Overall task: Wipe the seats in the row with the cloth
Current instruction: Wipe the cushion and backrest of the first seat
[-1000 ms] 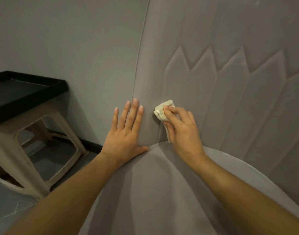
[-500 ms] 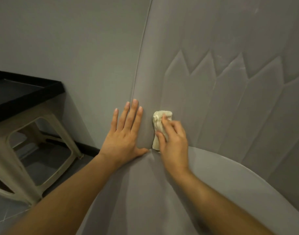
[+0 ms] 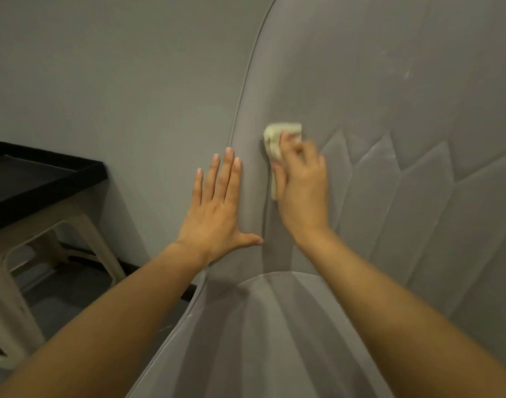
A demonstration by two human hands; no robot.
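Note:
A grey upholstered seat fills the right of the view, with a tall quilted backrest [image 3: 389, 110] and a rounded cushion [image 3: 260, 326] below it. My right hand [image 3: 300, 182] presses a small cream cloth [image 3: 277, 139] against the backrest's left side, above the cushion. The cloth sticks out above and to the left of my fingers. My left hand [image 3: 217, 208] lies flat with its fingers spread on the backrest's left edge, empty, just left of the cloth.
A beige plastic stool [image 3: 30, 254] carrying a black tray [image 3: 45, 179] stands to the left of the seat against the grey wall [image 3: 116, 81]. Dark floor [image 3: 73, 288] shows under the stool, with a dark skirting strip along the wall's foot.
My right hand has slid the cloth upward along the backrest, away from the cushion seam. My left hand stays flat on the same edge. The view has tilted up a little.

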